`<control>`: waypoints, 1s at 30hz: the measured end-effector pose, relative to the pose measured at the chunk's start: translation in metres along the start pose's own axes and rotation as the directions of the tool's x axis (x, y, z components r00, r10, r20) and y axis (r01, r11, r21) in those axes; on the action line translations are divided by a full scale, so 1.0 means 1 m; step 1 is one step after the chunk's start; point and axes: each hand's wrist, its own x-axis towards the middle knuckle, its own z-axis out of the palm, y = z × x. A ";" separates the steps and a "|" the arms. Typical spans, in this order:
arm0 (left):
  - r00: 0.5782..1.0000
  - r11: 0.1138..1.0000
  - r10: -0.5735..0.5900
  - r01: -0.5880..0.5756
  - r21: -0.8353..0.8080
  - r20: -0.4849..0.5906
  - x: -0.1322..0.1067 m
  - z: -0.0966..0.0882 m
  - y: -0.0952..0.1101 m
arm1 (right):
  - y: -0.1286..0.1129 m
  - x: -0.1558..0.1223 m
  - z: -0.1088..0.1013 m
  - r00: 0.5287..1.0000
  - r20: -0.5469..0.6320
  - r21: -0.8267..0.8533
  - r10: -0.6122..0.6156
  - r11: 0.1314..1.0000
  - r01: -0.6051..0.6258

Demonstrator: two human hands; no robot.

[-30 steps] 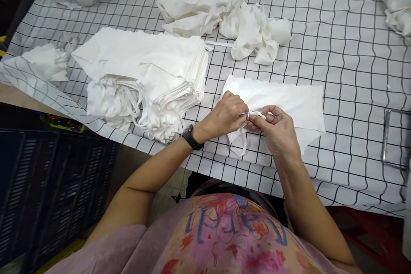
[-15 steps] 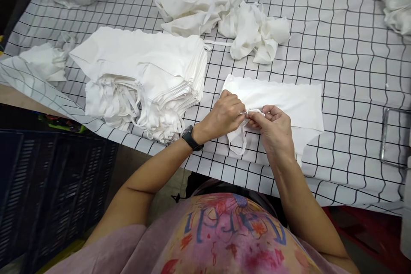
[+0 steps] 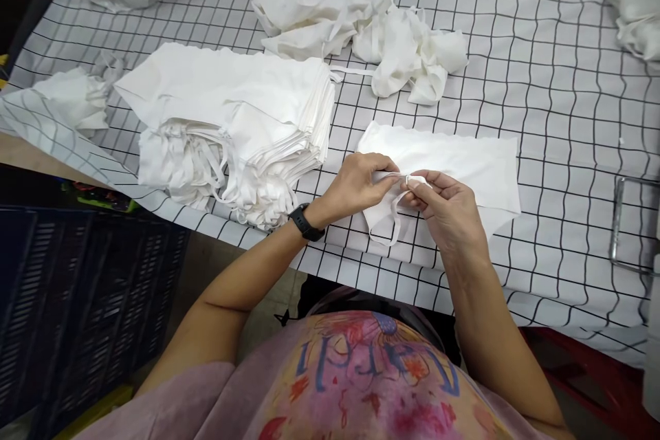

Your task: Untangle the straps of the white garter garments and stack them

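A white strapped top [image 3: 474,163], folded flat, lies on the table in front of me. My left hand [image 3: 361,182] pinches one of its thin white straps [image 3: 394,223] between thumb and fingers, above the top's left part. Close beside it, my right hand [image 3: 447,203] is closed on the same strap, with a small white piece of it showing between thumb and fingertips. A loop of the strap hangs down below the fingers. The right forearm covers the top's lower middle.
Left of my hands rises a neat stack of similar white tops [image 3: 227,82], straps bunched at its front. Crumpled white garments [image 3: 309,0] lie behind. A metal wire frame [image 3: 616,220] is at the right. Blue crates [image 3: 67,302] stand below the table's left edge.
The left hand has turned, so its thumb now shows, pinching the strap. My right hand has shifted slightly right and opened its outer fingers a bit. The top stays in place.
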 end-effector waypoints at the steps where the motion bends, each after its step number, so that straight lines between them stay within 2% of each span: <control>1: 1.000 1.000 0.002 -0.002 -0.011 0.007 0.001 -0.001 0.001 | -0.001 0.000 -0.001 1.000 0.015 0.016 0.021 1.000 -0.021; 4: 0.999 0.999 0.015 -0.014 -0.036 0.043 0.002 -0.005 0.004 | -0.003 0.001 -0.002 0.998 0.033 0.030 0.054 0.998 -0.055; 7: 0.996 0.998 -0.019 0.024 -0.066 0.083 0.002 -0.006 0.007 | -0.006 0.001 -0.002 0.997 0.047 0.030 0.069 0.997 -0.070; 10: 0.996 0.997 -0.022 0.028 -0.068 0.092 0.001 -0.005 0.007 | -0.010 0.001 -0.003 0.987 0.076 0.050 0.144 0.988 -0.148; 12: 0.996 0.999 0.034 -0.031 -0.038 0.079 0.001 -0.004 0.005 | -0.012 0.002 -0.003 0.972 0.090 0.071 0.218 0.972 -0.224; 15: 0.980 0.980 0.180 -0.185 0.071 0.080 0.000 -0.003 0.001 | -0.015 0.003 -0.005 0.947 0.098 0.131 0.306 0.939 -0.317; 20: 0.913 0.879 0.344 -0.395 0.268 0.218 0.001 -0.005 -0.001 | -0.012 0.004 -0.009 0.936 0.098 0.181 0.338 0.919 -0.351; 23: 0.904 0.869 0.356 -0.413 0.271 0.234 0.001 -0.005 -0.002 | -0.007 0.002 -0.010 0.960 0.120 0.116 0.252 0.957 -0.265; 26: 0.920 0.901 0.335 -0.376 0.217 0.205 0.002 -0.006 -0.004 | -0.003 -0.004 -0.011 0.993 0.114 -0.077 0.033 0.997 -0.025; 28: 0.925 0.913 0.331 -0.364 0.183 0.190 0.002 -0.006 -0.006 | 0.000 -0.008 -0.012 0.983 0.104 -0.251 -0.154 0.952 0.176; 30: 0.928 0.922 0.321 -0.351 0.160 0.187 0.002 -0.008 -0.006 | 0.003 -0.010 -0.014 0.942 0.118 -0.394 -0.313 0.856 0.334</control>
